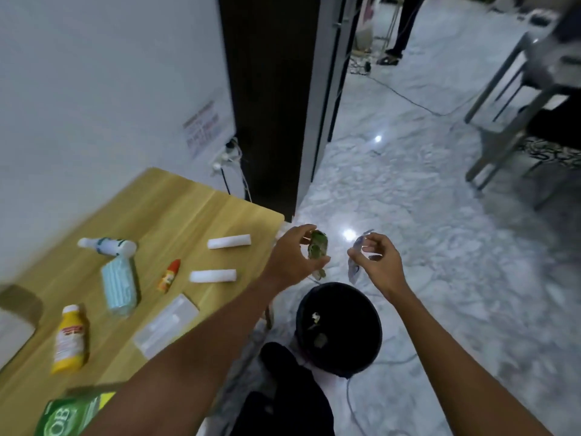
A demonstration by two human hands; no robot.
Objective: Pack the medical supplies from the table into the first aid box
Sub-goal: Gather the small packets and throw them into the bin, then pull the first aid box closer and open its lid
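Observation:
My left hand [294, 256] holds a small green object [317, 245] beyond the right edge of the wooden table [176, 212], above a black bin [339, 328]. My right hand [379, 261] pinches a piece of clear plastic wrapper [355, 258] beside it. On the table lie two white gauze rolls [229, 241] [213, 275], a small orange-red bottle [169, 276], a pack of blue face masks [119, 286], a white spray bottle [108, 246], a yellow bottle [69, 339], a clear flat package [166, 325] and a green packet [69, 415].
The bin stands on the marble floor just right of the table, with bits of rubbish inside. A wall socket with cables [226, 158] sits behind the table. A grey chair [518, 99] and another person's legs [399, 33] are farther off. A white object [12, 332] shows at the left edge.

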